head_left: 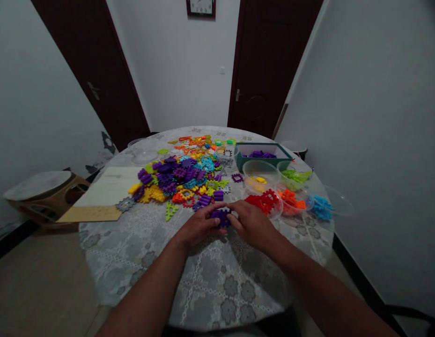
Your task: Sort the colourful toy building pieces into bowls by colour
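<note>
While the left hand [203, 225] and right hand [250, 222] grasp a toothed purple piece [220, 216], a mixed-colour heap [180, 177] lies loose beyond the left, and colour-grouped pieces [268, 202] already sit beyond the right. Patterned tablecloth [203, 285] spans from grip to rounded near edge, giving wrists room.

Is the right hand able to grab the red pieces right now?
Probably yes. The red pieces sit close by the right hand, heaped in a clear bowl with nothing over them, though its fingers are busy at a purple piece.
</note>
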Demonstrator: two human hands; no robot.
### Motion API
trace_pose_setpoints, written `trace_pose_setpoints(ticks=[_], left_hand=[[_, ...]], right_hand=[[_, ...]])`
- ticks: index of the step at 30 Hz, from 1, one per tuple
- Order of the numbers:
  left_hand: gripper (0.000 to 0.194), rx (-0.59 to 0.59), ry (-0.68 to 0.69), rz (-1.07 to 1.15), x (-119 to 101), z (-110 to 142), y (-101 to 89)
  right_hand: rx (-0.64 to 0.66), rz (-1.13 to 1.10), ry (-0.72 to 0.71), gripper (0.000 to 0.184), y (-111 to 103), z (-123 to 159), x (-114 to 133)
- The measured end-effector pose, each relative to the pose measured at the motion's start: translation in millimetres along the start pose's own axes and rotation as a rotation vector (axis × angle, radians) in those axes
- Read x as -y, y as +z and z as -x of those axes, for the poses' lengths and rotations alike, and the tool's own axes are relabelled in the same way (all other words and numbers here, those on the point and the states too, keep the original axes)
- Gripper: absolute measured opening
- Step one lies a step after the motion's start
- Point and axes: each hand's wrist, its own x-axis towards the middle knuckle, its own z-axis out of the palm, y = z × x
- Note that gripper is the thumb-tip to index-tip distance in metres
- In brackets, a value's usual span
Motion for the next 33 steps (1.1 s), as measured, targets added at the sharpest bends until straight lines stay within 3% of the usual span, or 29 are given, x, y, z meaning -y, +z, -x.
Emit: trace_pose_setpoints(ticks=[6,12,16,20,22,26,29,31,33], left_hand=[[0.062,0.018,-0.023,-0.025,-3.8,1.1,3.8],[0.058,-0.010,-0.005,-0.042,-5.9,1.5,5.2],[0.061,-0.026,-0.040,0.021,-5.2,0.0,3.4],[0.059,-0.046,-0.093,0.031,-6.9,0.4,4.7],[0.061,-0.050,-0.101,0.019,-8.0,1.2,5.9],[0.071,-0.064,-0.096,0.023,-9.6,2.5,7.2],[0.079,-0.082,-0.093,0.027,-10.7,2.8,7.5],[0.085,-0.079,-0.093,0.027,-11.5,2.8,8.0],[0.089,-0.068,-0.095,0.013,-12.0,2.8,8.8]], right_hand=[[0.084,0.069,0.030,0.029,-2.7,-5.0,-1.7],[0.075,0.003,0.036,0.019,-3.0,-7.2,-0.8],[0.060,-0.153,0.063,0.016,-29.9,-16.4,-9.1],[0.032,-0.280,0.160,0.015,-74.1,-51.9,-44.3],[-0.068,-0.324,0.288,0.016,-94.3,-77.7,-69.2],[-0.509,-0.317,0.412,0.033,-119.0,-115.0,-108.5],[-0.659,-0.342,0.364,0.040,-114.6,-107.2,-104.4],[-0.589,-0.394,0.288,0.033,-97.6,-83.9,-82.1],[-0.421,-0.408,0.170,0.027,-71.2,-53.1,-51.0]])
